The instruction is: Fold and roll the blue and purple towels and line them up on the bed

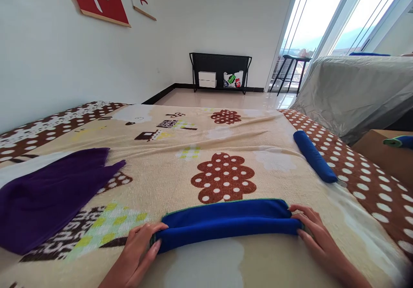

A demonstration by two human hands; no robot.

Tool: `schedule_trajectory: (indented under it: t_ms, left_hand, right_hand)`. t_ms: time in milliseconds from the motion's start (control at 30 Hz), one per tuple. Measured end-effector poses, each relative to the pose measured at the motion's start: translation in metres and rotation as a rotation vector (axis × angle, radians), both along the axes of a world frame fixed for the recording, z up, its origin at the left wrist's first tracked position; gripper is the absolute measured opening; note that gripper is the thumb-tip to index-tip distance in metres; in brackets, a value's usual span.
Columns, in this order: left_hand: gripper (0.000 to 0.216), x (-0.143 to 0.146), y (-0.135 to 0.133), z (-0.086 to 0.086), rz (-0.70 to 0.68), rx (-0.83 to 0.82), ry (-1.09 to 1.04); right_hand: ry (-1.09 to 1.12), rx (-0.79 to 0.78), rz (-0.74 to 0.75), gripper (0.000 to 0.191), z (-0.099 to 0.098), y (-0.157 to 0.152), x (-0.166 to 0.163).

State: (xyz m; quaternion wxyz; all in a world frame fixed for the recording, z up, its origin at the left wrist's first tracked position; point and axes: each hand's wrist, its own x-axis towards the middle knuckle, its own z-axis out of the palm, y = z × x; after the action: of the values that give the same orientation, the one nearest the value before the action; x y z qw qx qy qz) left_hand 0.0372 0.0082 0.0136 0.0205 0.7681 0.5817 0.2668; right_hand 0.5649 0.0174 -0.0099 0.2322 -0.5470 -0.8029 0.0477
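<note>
A blue cloth [226,225] lies in front of me, partly rolled up from its near side, with a flat strip and green-stitched edge on the far side. My left hand [140,247] pinches the left end of the roll between thumb and fingers. At the right end, my right hand [314,232] grips the roll the same way. Another blue cloth [314,156], fully rolled into a tube, rests to the right. Off to the left is a crumpled purple cloth [54,193], apart from both hands.
A beige patterned blanket [155,167] spreads under everything, with a brown dotted border [364,189]. At right stand a plastic-covered piece of furniture [361,85] and a cardboard box [380,150] with a blue roll [402,141] on it. A black rack [219,62] stands by the far wall.
</note>
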Motion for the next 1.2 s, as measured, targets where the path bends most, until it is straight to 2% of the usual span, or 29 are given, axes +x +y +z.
schedule_trajectory:
  t_ms: [100, 167, 200, 233, 333, 367, 433, 500, 633, 700, 800, 933, 1000, 1100, 1200]
  left_hand:
    - [0.038, 0.011, 0.018, 0.007, 0.085, 0.145, 0.177]
    - [0.037, 0.035, 0.026, 0.014, 0.185, 0.275, 0.292]
    - [0.038, 0.052, 0.027, 0.017, 0.189, 0.320, 0.329]
    - [0.039, 0.072, 0.027, 0.019, 0.138, 0.338, 0.352]
    - [0.046, 0.132, 0.020, 0.017, -0.195, 0.319, 0.425]
    - [0.048, 0.146, 0.018, 0.014, -0.259, 0.311, 0.449]
    - [0.053, 0.156, 0.017, 0.008, -0.288, 0.293, 0.479]
    - [0.056, 0.142, 0.019, 0.002, -0.237, 0.270, 0.465]
    - [0.064, 0.077, 0.020, -0.003, -0.133, 0.204, 0.409]
    - [0.066, 0.048, 0.017, -0.003, -0.138, 0.178, 0.406]
    - [0.067, 0.024, 0.012, -0.002, -0.184, 0.131, 0.390]
    - [0.070, 0.014, 0.016, -0.002, -0.216, 0.099, 0.351]
    - [0.064, 0.013, 0.025, 0.001, -0.239, 0.119, 0.340]
    - [0.049, 0.021, 0.042, 0.017, -0.206, 0.081, 0.347]
    - [0.044, 0.052, 0.056, 0.040, -0.097, 0.007, 0.434]
  right_hand:
    - [-0.062, 0.099, -0.194, 0.027, 0.005, 0.019, -0.017]
    - [-0.105, 0.216, -0.287, 0.029, 0.010, 0.026, -0.043]
    - [-0.126, 0.256, -0.270, 0.030, 0.013, 0.027, -0.060]
    - [-0.151, 0.277, -0.203, 0.033, 0.016, 0.025, -0.079]
    - [-0.259, 0.221, 0.136, 0.050, 0.026, 0.015, -0.132]
    - [-0.290, 0.187, 0.218, 0.056, 0.028, 0.012, -0.144]
    - [-0.322, 0.122, 0.295, 0.064, 0.030, 0.010, -0.151]
    - [-0.308, 0.080, 0.266, 0.068, 0.027, 0.012, -0.136]
    - [-0.231, 0.071, 0.100, 0.071, 0.010, 0.018, -0.071]
    - [-0.198, 0.058, 0.057, 0.070, 0.002, 0.018, -0.041]
    - [-0.170, 0.004, 0.034, 0.066, -0.003, 0.015, -0.015]
    - [-0.179, 0.009, -0.008, 0.056, -0.001, 0.019, -0.008]
    - [-0.169, 0.020, -0.016, 0.048, 0.001, 0.026, -0.007]
    - [-0.163, 0.008, -0.017, 0.035, 0.008, 0.041, -0.013]
    - [-0.189, 0.056, -0.117, 0.032, 0.022, 0.058, -0.038]
